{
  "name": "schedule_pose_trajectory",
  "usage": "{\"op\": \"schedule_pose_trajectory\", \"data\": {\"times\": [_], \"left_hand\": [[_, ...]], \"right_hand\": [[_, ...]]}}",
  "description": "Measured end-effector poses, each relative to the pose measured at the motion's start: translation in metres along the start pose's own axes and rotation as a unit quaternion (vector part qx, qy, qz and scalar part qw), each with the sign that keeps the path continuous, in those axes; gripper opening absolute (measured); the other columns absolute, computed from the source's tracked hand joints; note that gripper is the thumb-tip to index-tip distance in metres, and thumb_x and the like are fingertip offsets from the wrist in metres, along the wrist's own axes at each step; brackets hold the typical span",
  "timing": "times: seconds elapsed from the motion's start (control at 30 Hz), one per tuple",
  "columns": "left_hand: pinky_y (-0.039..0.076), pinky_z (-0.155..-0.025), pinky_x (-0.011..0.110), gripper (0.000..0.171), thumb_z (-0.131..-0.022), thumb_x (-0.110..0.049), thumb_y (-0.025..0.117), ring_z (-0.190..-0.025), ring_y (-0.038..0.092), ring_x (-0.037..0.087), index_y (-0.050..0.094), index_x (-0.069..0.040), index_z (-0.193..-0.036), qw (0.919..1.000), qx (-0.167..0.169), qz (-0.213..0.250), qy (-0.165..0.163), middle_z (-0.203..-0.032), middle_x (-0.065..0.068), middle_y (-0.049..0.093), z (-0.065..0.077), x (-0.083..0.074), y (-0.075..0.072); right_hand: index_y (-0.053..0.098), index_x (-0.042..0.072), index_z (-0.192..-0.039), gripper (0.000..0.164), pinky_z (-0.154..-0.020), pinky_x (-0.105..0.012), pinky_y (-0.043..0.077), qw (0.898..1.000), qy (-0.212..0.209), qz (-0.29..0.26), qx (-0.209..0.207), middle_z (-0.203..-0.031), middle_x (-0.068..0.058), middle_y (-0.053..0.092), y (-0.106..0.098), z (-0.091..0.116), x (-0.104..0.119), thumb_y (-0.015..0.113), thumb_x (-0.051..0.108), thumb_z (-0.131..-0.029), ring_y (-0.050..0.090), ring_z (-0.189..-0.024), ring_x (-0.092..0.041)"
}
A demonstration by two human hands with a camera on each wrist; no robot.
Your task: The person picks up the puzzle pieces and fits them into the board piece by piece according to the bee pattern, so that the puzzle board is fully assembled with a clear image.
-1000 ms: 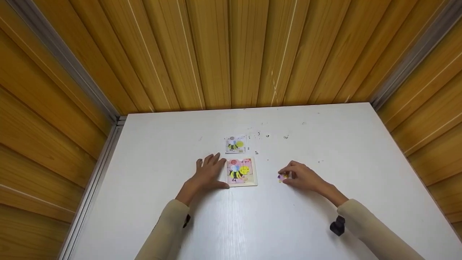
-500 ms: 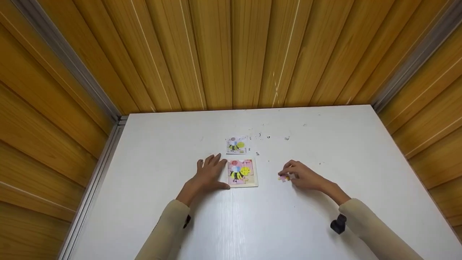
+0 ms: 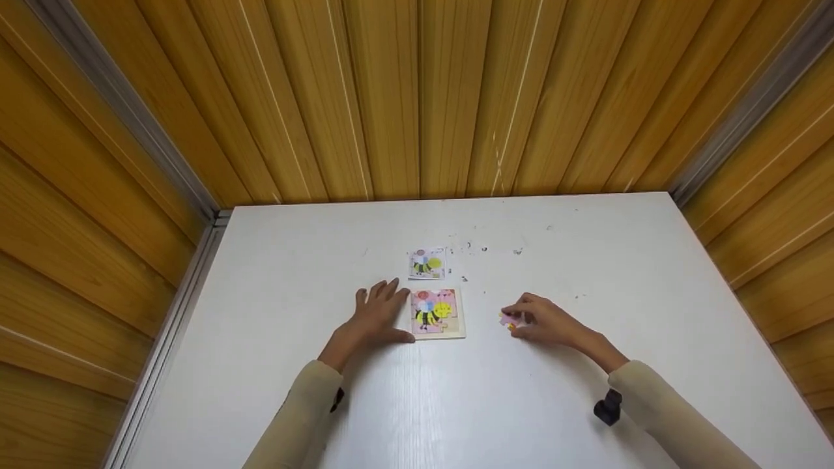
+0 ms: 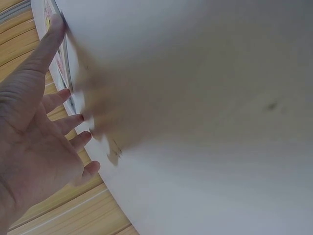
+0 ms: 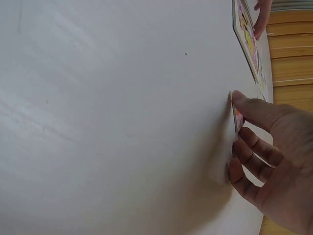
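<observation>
A square wooden bee puzzle (image 3: 461,316) lies on the white table, its lower right corner showing bare tray. At its left side my left hand (image 3: 378,316) spreads its fingers, the thumb at the near corner and the index finger by the far one. The left wrist view shows that thumb (image 4: 55,27) stretched straight along the puzzle's edge. To the right of the puzzle, my right hand (image 3: 547,319) pinches a pink jigsaw piece (image 3: 506,319) with orange and yellow bits, low over the tabletop. Thumb and fingers partly cover the piece (image 5: 238,119) in the right wrist view.
Just beyond the puzzle lies a printed card (image 3: 427,264) with the same bee picture. Dark scuff marks (image 3: 484,249) dot the table behind it. Wood-look panels (image 3: 417,98) wall in the table's far side and both flanks.
The jigsaw piece has been turned in the right hand's fingers, its orange part now toward the thumb. The left hand and the puzzle have stayed in place.
</observation>
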State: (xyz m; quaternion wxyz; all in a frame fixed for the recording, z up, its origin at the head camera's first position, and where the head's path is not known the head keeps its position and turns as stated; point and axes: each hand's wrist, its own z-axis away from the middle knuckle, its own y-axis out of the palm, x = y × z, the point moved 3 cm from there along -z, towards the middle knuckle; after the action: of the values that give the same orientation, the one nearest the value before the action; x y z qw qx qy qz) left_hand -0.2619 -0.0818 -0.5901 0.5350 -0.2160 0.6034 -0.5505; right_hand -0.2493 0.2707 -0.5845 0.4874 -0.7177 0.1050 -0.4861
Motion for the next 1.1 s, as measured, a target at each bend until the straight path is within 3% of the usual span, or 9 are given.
{"op": "schedule_pose_trajectory", "data": {"times": [0.2, 0.43, 0.63, 1.1], "left_hand": [[0.011, -0.121, 0.069, 0.101, -0.078, -0.053, 0.084, -0.156, 0.018, 0.043, 0.038, -0.013, -0.157, 1.0, 0.0, 0.003, -0.007, -0.169, 0.018, 0.023, -0.001, 0.0, 0.0], [0.017, -0.118, 0.071, 0.1, -0.076, -0.054, 0.085, -0.154, 0.023, 0.044, 0.041, -0.012, -0.155, 0.9999, -0.011, -0.008, 0.002, -0.168, 0.018, 0.027, 0.001, -0.001, 0.001], [0.017, -0.118, 0.071, 0.1, -0.076, -0.056, 0.085, -0.154, 0.023, 0.043, 0.041, -0.013, -0.155, 0.9998, -0.014, -0.011, 0.003, -0.168, 0.016, 0.027, 0.001, 0.0, 0.002], [0.015, -0.119, 0.07, 0.1, -0.076, -0.056, 0.084, -0.155, 0.022, 0.042, 0.04, -0.015, -0.156, 0.9998, -0.016, -0.01, 0.0, -0.169, 0.016, 0.027, -0.002, 0.001, 0.003]], "right_hand": [[0.074, -0.003, -0.115, 0.029, -0.071, -0.027, 0.048, 1.0, -0.008, 0.009, -0.026, -0.096, -0.012, 0.067, 0.0, 0.0, 0.0, 0.078, 0.01, -0.089, 0.06, -0.082, -0.023], [0.076, 0.007, -0.11, 0.028, -0.07, -0.024, 0.045, 0.997, 0.029, 0.041, -0.053, -0.093, -0.003, 0.067, 0.008, -0.001, -0.001, 0.08, 0.024, -0.088, 0.057, -0.08, -0.015], [0.075, 0.009, -0.107, 0.029, -0.068, -0.022, 0.045, 0.995, 0.04, 0.055, -0.072, -0.091, -0.002, 0.066, 0.012, -0.003, 0.0, 0.081, 0.028, -0.087, 0.055, -0.078, -0.012], [0.073, 0.008, -0.104, 0.029, -0.07, -0.024, 0.047, 0.994, 0.056, 0.056, -0.073, -0.091, 0.0, 0.065, 0.013, -0.004, 0.001, 0.082, 0.029, -0.086, 0.054, -0.08, -0.009]]}}
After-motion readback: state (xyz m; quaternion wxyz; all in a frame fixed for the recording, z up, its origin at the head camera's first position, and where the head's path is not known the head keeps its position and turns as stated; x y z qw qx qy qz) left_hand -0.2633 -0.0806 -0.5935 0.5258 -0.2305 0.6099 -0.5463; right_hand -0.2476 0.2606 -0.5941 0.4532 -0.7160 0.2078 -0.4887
